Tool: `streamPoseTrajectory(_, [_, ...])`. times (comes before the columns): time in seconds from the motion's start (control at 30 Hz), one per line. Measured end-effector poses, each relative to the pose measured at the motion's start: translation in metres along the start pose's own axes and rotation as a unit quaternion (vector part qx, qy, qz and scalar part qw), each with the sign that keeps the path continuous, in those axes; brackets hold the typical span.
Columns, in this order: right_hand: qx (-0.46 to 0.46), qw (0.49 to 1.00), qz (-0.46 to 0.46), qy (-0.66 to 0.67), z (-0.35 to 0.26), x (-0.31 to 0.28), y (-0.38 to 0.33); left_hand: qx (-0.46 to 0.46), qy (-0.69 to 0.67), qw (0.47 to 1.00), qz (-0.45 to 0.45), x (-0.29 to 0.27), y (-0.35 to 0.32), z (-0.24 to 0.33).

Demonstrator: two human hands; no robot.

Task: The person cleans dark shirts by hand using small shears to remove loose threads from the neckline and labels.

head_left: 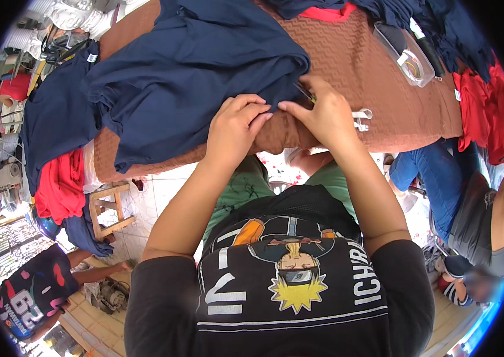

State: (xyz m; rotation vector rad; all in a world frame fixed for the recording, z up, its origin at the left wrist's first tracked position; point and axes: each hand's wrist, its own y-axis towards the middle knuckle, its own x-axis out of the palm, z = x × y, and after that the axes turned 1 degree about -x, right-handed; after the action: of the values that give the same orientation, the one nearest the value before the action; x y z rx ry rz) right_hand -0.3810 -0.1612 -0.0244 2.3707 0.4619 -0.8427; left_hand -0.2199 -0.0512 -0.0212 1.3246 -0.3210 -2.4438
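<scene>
**Listener:** What are your hands doing?

**Me:** My left hand [237, 122] pinches the hem of a navy blue cotton garment [192, 71] between thumb and fingers. My right hand [323, 113], just beside it, grips the same hem, with a thin tool partly hidden in its fingers; I cannot tell what kind.

**Listener:** Where does the garment lie?

**Me:** Spread across a table covered in brown zigzag-textured cloth [377, 83], its hem at the near edge. A clear plastic box [406, 53] sits further right, and red fabric [487, 107] hangs beyond it.
</scene>
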Motion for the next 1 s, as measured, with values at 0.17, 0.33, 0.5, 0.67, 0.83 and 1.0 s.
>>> streamPoseTrajectory(0.17, [0.065, 0.993, -0.102, -0.017, -0.012, -0.032, -0.011, -0.085, -0.082, 0.991, -0.066, -0.014, -0.022, 0.013])
streamPoseTrajectory(0.33, [0.071, 0.988, -0.138, 0.018, 0.004, -0.053, -0.036, 0.043, -0.016, 0.971, -0.233, -0.045, -0.043, 0.040])
streamPoseTrajectory(0.5, [0.125, 0.985, -0.123, 0.002, 0.000, -0.067, -0.039, 0.045, -0.038, 0.988, -0.141, -0.035, -0.038, 0.047])
streamPoseTrajectory(0.67, [0.124, 0.988, -0.096, 0.005, -0.007, -0.069, -0.039, 0.086, 0.040, 0.995, -0.015, -0.001, -0.028, 0.024])
streamPoseTrajectory(0.83, [0.077, 0.990, -0.095, 0.074, -0.005, -0.065, -0.050, 0.048, -0.002, 0.998, -0.026, -0.001, -0.035, 0.019])
streamPoseTrajectory(1.0, [0.032, 0.979, -0.145, 0.140, -0.012, -0.055, -0.065, 0.023, -0.021, 0.997, -0.066, -0.011, -0.045, 0.027])
